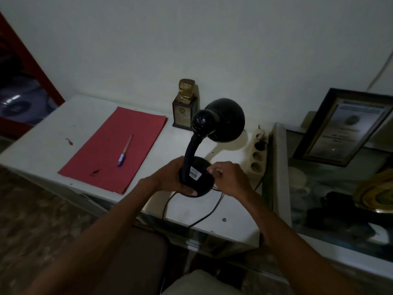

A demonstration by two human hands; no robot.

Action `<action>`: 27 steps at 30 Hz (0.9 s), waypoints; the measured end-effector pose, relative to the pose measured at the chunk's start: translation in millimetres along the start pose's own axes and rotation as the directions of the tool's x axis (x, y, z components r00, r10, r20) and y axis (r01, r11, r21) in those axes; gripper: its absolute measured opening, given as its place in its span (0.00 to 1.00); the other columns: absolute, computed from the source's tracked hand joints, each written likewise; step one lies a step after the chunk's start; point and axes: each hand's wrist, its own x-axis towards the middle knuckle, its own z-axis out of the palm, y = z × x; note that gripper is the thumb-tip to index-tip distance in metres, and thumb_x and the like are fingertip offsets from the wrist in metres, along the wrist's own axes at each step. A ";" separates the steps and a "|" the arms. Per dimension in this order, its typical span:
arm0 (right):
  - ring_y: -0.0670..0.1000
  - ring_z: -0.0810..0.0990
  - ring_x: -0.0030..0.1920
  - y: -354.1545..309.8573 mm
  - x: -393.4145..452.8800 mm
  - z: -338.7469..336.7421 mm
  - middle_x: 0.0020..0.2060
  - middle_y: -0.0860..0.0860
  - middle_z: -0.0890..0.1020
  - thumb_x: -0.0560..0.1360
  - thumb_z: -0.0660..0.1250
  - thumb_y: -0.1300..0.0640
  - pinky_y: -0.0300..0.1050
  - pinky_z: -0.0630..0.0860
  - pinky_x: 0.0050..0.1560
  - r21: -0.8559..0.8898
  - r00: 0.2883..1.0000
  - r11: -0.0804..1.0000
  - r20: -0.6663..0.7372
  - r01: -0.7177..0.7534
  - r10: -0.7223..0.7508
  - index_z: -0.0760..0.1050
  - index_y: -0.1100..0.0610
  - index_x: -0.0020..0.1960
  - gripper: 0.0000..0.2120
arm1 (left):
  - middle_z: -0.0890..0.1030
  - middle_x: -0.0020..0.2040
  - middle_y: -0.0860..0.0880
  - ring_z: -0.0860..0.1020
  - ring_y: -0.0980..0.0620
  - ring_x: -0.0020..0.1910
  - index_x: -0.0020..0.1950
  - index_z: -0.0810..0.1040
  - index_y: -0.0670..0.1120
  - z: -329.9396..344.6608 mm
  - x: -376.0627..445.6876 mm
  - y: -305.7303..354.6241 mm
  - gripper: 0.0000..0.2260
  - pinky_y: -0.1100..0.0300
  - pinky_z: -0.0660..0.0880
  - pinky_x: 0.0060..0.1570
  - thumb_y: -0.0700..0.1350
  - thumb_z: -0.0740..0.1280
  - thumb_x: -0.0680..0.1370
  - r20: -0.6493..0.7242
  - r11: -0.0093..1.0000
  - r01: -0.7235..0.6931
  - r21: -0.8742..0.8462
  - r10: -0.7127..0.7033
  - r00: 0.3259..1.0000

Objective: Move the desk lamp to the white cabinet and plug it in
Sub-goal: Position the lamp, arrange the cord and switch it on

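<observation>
Left hand: your left hand (170, 177) wraps the near-left side of the lamp's round base, thumb under its near rim, fingers (187, 191) closed on it.
Right hand: your right hand (227, 179) is at the base's right edge, fingers curled narrow; you cannot tell what they pinch.
Lamp: the black gooseneck desk lamp (212, 128) stands upright over the white cabinet tabletop (53, 133), near its right end, shade aimed far-right.
Cord: a thin black cord (204, 216) loops below the base toward you.
Left: a red paper folder (102, 154) with a blue-capped pen (125, 151) on it.
Right: a cream power strip (258, 154) just beside the lamp.
Far: a small gold trophy (186, 105) at the wall.
</observation>
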 end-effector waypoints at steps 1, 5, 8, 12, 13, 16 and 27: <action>0.53 0.85 0.53 3.5 0.5 -2.8 0.52 0.50 0.87 0.77 0.66 0.58 0.46 0.82 0.52 -0.059 0.999 0.998 -0.046 -0.025 0.023 0.85 0.52 0.53 0.10 | 0.70 0.62 0.75 0.70 0.77 0.61 0.68 0.63 0.69 0.5 2.4 -3.1 0.43 0.77 0.69 0.58 0.57 0.84 0.60 -0.012 1.000 0.011 0.028 -0.010 1.000; 0.56 0.83 0.57 15.8 2.1 -6.9 0.56 0.53 0.84 0.78 0.63 0.57 0.46 0.81 0.53 -0.370 0.984 0.913 -0.108 -0.173 0.143 0.83 0.56 0.57 0.13 | 0.75 0.66 0.62 0.75 0.62 0.65 0.69 0.69 0.60 7.7 2.4 -4.4 0.42 0.56 0.77 0.64 0.62 0.82 0.59 -0.127 1.000 -0.009 0.008 0.010 0.992; 0.56 0.80 0.59 18.0 -6.2 0.9 0.59 0.56 0.80 0.76 0.65 0.59 0.47 0.80 0.54 -0.432 0.985 0.890 -0.149 -0.146 0.089 0.82 0.58 0.58 0.13 | 0.75 0.67 0.57 0.75 0.58 0.65 0.71 0.69 0.56 18.5 -3.2 -0.8 0.42 0.50 0.78 0.63 0.64 0.80 0.60 -0.281 0.999 0.018 0.028 -0.009 0.960; 0.58 0.73 0.69 6.3 -19.5 27.3 0.69 0.58 0.74 0.78 0.65 0.54 0.49 0.72 0.69 -0.135 0.988 0.984 -0.085 0.114 -0.126 0.74 0.61 0.71 0.23 | 0.68 0.75 0.48 0.67 0.48 0.74 0.77 0.64 0.50 43.5 -10.9 8.5 0.49 0.47 0.70 0.71 0.67 0.77 0.61 -0.445 0.977 0.212 -0.017 -0.197 0.874; 0.57 0.70 0.73 1.8 -21.8 35.7 0.72 0.57 0.72 0.78 0.65 0.50 0.45 0.67 0.73 -0.068 0.994 0.992 -0.017 0.104 -0.105 0.70 0.60 0.74 0.27 | 0.66 0.77 0.47 0.64 0.47 0.76 0.78 0.62 0.49 49.6 -12.8 11.8 0.50 0.47 0.68 0.73 0.67 0.76 0.62 -0.475 0.969 0.245 -0.037 -0.233 0.849; 0.50 0.55 0.80 -7.0 -22.4 57.3 0.80 0.51 0.58 0.74 0.63 0.33 0.40 0.55 0.74 0.070 0.996 0.997 0.087 -0.035 0.029 0.60 0.56 0.80 0.42 | 0.61 0.79 0.45 0.59 0.45 0.78 0.80 0.57 0.43 59.8 -17.6 17.5 0.51 0.46 0.64 0.75 0.66 0.74 0.66 -0.512 0.958 0.284 -0.045 -0.267 0.817; 0.55 0.50 0.81 -0.9 29.1 52.1 0.81 0.53 0.55 0.71 0.69 0.33 0.55 0.52 0.80 0.027 0.989 1.000 0.149 0.003 -0.007 0.57 0.46 0.80 0.44 | 0.69 0.66 0.46 0.71 0.46 0.65 0.76 0.64 0.45 55.1 -43.3 10.0 0.49 0.52 0.74 0.65 0.67 0.76 0.62 -0.453 0.949 0.300 0.099 -0.225 0.863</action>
